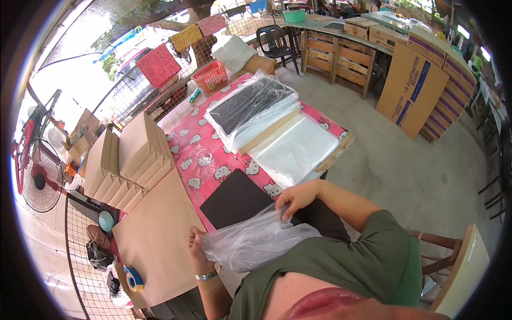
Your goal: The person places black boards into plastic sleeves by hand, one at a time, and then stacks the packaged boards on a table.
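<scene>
Between my two hands stretches a clear plastic bag [250, 246], crumpled and held close in front of me. Its left end is in the closed fingers of my left hand [197, 246], which has a metal watch on the wrist. My right hand [300, 198] pinches the bag's upper right edge. Just beyond the bag, a flat black board [234, 198] lies on a pink tablecloth [194, 154] with a cartoon cat print. Farther off rests a stack of black boards in clear plastic [253, 105]. A pile of flat clear plastic bags [297, 148] sits next to that stack.
Brown-wrapped packs [144, 144] are stacked at the left, behind a brown paper sheet [154, 240] with a blue tape roll [134, 278]. A red basket [210, 77] and a green tool [195, 95] lie at the far edge. A fan [40, 181] stands left; a large carton [413, 88] leans right.
</scene>
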`<state>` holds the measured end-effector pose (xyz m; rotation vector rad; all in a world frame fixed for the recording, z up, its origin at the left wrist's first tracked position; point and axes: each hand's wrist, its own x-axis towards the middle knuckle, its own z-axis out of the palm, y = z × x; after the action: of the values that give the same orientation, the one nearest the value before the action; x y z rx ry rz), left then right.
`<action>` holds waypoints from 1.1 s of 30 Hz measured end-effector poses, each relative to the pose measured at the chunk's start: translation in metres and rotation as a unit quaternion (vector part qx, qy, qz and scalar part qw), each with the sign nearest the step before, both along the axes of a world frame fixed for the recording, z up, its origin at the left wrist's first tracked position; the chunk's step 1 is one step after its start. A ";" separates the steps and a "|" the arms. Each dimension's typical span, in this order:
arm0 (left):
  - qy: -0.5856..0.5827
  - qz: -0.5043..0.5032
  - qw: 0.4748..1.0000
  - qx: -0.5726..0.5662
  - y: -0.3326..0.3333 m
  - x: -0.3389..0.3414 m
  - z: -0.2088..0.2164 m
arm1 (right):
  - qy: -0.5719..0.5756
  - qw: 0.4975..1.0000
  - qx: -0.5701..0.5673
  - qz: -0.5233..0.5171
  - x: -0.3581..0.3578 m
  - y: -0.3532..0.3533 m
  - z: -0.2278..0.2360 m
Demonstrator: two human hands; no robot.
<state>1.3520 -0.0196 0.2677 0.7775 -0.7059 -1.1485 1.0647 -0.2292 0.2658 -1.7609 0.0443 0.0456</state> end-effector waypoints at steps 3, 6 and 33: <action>-0.211 -0.053 0.965 0.147 0.009 -0.028 -0.011 | -0.149 0.955 0.154 -0.204 -0.001 -0.018 -0.010; -0.259 -0.252 0.900 0.244 0.009 -0.044 -0.017 | -0.205 0.888 0.348 -0.222 0.009 -0.006 0.022; 0.085 -0.038 0.992 0.080 0.008 -0.007 -0.029 | -0.039 0.989 0.094 -0.105 -0.011 -0.033 0.020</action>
<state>1.3450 -0.0115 0.2392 0.7810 -0.5084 -1.3361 1.0541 -0.2619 0.2859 -1.5593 0.1631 -0.1660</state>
